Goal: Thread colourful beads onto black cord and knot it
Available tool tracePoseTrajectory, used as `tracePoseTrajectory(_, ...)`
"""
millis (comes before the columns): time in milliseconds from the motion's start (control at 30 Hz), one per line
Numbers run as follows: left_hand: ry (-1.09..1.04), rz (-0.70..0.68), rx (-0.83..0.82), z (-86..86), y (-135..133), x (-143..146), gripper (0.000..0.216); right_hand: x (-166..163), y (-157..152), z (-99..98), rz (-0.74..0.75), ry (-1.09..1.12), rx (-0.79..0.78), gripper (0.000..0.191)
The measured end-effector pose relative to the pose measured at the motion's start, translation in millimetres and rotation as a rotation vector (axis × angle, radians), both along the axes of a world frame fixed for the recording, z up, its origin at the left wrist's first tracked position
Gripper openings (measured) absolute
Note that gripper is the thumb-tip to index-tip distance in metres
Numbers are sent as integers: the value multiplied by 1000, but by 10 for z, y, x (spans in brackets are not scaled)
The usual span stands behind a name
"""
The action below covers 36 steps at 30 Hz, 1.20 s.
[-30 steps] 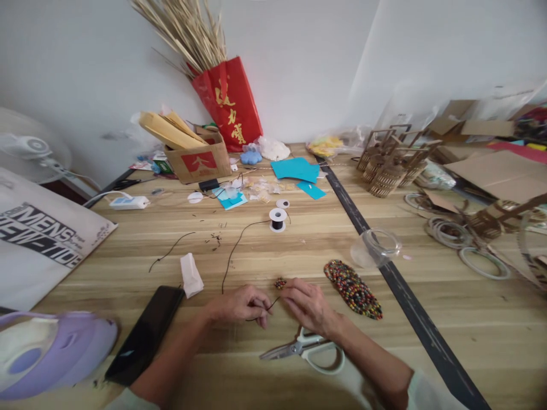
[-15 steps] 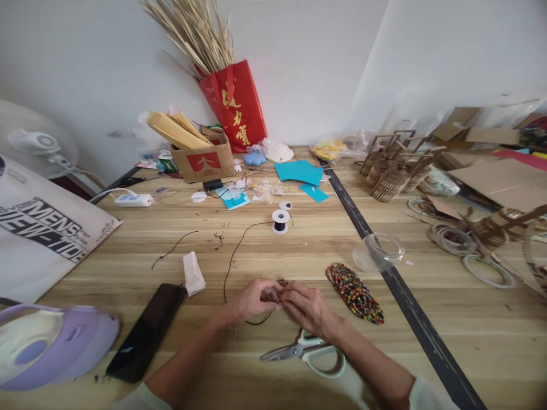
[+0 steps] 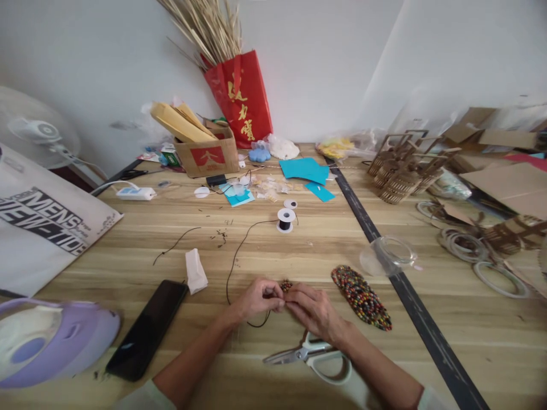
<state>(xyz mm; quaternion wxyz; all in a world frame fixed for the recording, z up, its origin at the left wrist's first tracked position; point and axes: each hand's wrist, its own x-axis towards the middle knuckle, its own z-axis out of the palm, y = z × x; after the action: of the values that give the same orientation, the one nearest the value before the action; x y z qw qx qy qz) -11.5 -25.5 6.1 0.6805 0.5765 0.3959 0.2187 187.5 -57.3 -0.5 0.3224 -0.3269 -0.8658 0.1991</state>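
My left hand (image 3: pixel 261 299) is closed, thumb and fingers pinched, on a thin black cord (image 3: pixel 258 326) that loops out beneath it onto the table. Facing it, my right hand (image 3: pixel 315 309) also has its fingertips pressed together at the cord, close to the left fingertips; its exact hold is partly hidden. A small cluster of multicoloured beads (image 3: pixel 286 285) shows just behind the fingertips. From the left hand the cord runs back to a white spool (image 3: pixel 286 220) wound with black. Open-bladed scissors (image 3: pixel 308 354) with pale green handles lie below my right wrist.
Right of my hands lies a pile of beaded strands (image 3: pixel 361 297), with a clear plastic container (image 3: pixel 388 254) behind it. A black phone (image 3: pixel 147 330), white paper (image 3: pixel 196 271) and purple-white appliance (image 3: pixel 64 341) are at left. Bamboo baskets (image 3: pixel 397 171) stand at back right.
The camera view has shifted slightly, so everything sits a little further right. My fingertips have drawn slightly apart; both hands remain pinched near the beads.
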Motion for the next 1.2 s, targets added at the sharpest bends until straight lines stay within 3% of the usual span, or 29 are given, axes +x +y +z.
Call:
tracePoseTrajectory(433,18,-22,52,17,-32,-11,22,-5,12,56,22,54,-51,13)
tracePoseTrajectory(533,87,-6,164,26,-34,-32,13,28,48,95,-63,150,-60,14)
tracePoseTrajectory(633,150,62,389,75,-16,-62,8,79,101,109,-162,176,-47,23)
tracePoseTrajectory(733,169,127,605,141,4,-89,9,115,147,73,-179,124,-85,37)
tracePoseTrajectory(867,211,155,748,140,-4,-84,11,115,182,-14,-133,16,-92,48)
tracePoseTrajectory(1200,331,179,787,-42,-5,23,13,14,217,8,-220,-256,26,49)
